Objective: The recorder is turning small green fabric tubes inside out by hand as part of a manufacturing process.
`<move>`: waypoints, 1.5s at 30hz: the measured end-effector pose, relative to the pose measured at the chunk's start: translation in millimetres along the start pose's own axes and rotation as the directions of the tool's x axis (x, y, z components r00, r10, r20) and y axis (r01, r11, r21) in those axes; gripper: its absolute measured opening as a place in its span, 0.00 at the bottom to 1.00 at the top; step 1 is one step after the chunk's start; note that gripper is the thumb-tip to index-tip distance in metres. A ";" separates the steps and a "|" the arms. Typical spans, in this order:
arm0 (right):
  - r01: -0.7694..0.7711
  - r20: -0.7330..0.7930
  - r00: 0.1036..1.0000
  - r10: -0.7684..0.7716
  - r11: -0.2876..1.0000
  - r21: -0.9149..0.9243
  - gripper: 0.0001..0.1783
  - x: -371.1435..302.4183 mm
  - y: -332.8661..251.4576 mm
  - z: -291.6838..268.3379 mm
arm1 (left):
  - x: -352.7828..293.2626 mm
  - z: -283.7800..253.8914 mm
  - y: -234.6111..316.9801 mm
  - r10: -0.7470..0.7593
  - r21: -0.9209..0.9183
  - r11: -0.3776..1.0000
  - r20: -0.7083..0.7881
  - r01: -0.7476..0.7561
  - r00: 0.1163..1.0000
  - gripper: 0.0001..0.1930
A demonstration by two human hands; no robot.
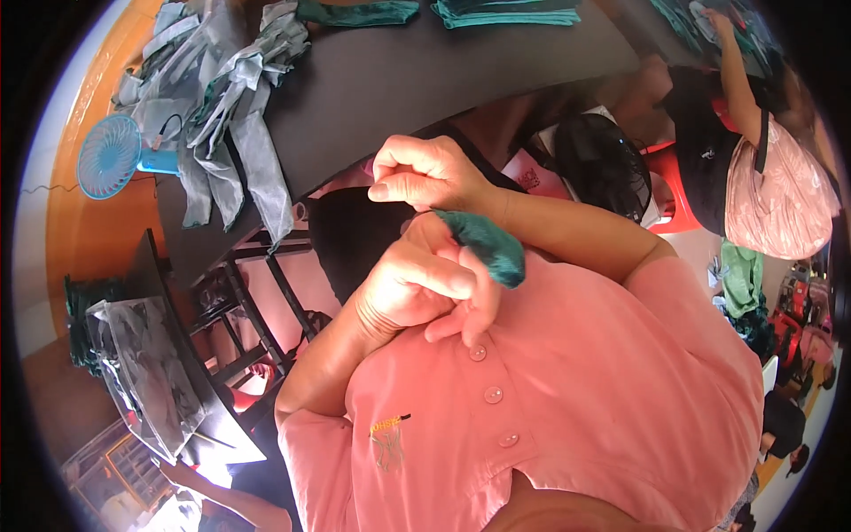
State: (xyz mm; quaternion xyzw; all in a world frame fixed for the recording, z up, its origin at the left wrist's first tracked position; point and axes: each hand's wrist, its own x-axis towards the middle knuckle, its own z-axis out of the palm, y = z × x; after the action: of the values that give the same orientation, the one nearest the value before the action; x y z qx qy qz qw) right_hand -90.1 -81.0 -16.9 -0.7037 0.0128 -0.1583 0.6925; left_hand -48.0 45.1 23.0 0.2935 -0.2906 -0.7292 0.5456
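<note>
Left hand [408,270] pinches bunched dark-green velvety cloth [498,253]; right hand [436,171] curls, grip contents unclear. Black bench [425,80]: flat teal cloths [505,12] stacked, apparently done; loose grey fabric strips [263,173] unsorted.

A dark grey worktop [443,80] spans the top of the frame. Pale grey fabric strips [253,75] heap at upper left; folded teal cloths [505,12] lie at top centre.
</note>
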 end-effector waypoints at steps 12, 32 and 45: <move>0.423 0.658 0.351 -0.667 0.739 0.524 0.05 25.3 -151.0 -27.9 | -15.7 -45.9 -20.0 0.259 -0.444 0.858 -0.059 -0.258 0.964 0.42; 0.592 0.181 0.780 -0.600 0.612 -0.524 0.14 -7.3 -58.0 -50.3 | -3.3 -37.0 -25.2 0.351 -0.545 0.782 -0.015 -0.302 0.936 0.40; 0.618 0.165 0.748 -0.643 0.584 -0.527 0.11 -11.0 -38.4 -46.5 | -3.8 -35.6 -27.3 0.277 -0.465 0.836 -0.101 -0.291 0.956 0.38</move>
State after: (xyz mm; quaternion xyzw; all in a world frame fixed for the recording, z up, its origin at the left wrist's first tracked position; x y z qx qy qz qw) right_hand -119.4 -121.9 18.0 -0.8262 -0.1773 -0.3976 0.3576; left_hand -37.7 51.5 -20.4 0.1152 -0.1352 -0.6847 0.7068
